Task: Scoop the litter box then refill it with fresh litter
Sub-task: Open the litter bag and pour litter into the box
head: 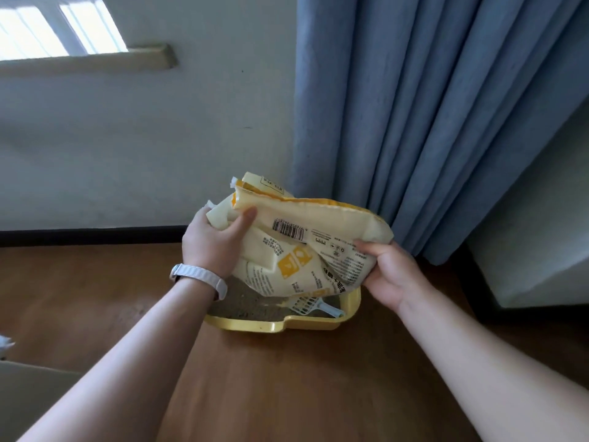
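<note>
A pale yellow litter bag [306,237] with a barcode and orange panels hangs crumpled above the yellow litter box [277,325] on the wooden floor. My left hand [213,244], a white band on its wrist, grips the bag's torn upper left end. My right hand [387,272] clasps the bag's lower right corner from below. Grey litter [242,306] shows in the box under the bag. A light blue slotted scoop [314,306] lies inside the box near its right front corner. Most of the box is hidden behind the bag.
Blue curtains [430,122] hang directly behind and to the right of the box. A white wall with a dark baseboard [89,236] runs along the left. A window sill [95,62] sits high on the left. A pale furniture edge [32,387] shows at lower left.
</note>
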`<state>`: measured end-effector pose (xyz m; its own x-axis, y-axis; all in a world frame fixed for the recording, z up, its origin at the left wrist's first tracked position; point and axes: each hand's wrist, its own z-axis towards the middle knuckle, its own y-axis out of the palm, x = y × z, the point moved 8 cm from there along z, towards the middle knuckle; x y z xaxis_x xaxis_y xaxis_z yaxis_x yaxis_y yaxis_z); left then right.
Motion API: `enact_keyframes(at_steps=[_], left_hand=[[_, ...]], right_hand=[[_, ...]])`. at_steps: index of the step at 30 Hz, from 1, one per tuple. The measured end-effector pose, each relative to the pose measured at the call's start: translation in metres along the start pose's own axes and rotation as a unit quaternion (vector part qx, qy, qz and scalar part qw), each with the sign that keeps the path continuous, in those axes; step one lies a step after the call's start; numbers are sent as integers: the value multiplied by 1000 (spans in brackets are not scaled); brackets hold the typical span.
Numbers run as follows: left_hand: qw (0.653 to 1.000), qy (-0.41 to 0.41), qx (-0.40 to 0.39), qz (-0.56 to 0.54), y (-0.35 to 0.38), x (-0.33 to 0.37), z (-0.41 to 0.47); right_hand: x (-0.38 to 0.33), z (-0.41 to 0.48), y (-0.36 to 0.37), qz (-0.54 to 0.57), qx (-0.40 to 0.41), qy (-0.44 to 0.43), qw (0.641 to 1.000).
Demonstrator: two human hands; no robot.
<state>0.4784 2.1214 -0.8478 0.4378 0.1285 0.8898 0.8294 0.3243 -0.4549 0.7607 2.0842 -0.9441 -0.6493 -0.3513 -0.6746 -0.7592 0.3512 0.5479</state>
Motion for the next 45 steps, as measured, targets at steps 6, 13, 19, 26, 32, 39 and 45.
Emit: enact_keyframes(at_steps=[6,13,19,26,32,39,45], left_hand=[[997,-53,-20,-43,-3,-16,1],[984,-64,-107,-125,4,-25,-2],[993,-69,-72,-64,12,-34,6],[998,-25,-54,34,27,-35,13],[993,-23,-89,70,38,-42,22],[985,-6,-109,132,53,-36,32],[985,1,-113,129,57,-35,35]], right_hand=[[-9,3,-4,12,48,-34,998],[-33,8,-15,44,72,-72,994],[-44,8,-24,48,94,-86,991],[-55,12,-29,35,97,-108,989],[-59,12,-32,30,103,-118,987],[-70,16,-34,4,131,-143,981],[-74,17,-39,-35,145,-155,977]])
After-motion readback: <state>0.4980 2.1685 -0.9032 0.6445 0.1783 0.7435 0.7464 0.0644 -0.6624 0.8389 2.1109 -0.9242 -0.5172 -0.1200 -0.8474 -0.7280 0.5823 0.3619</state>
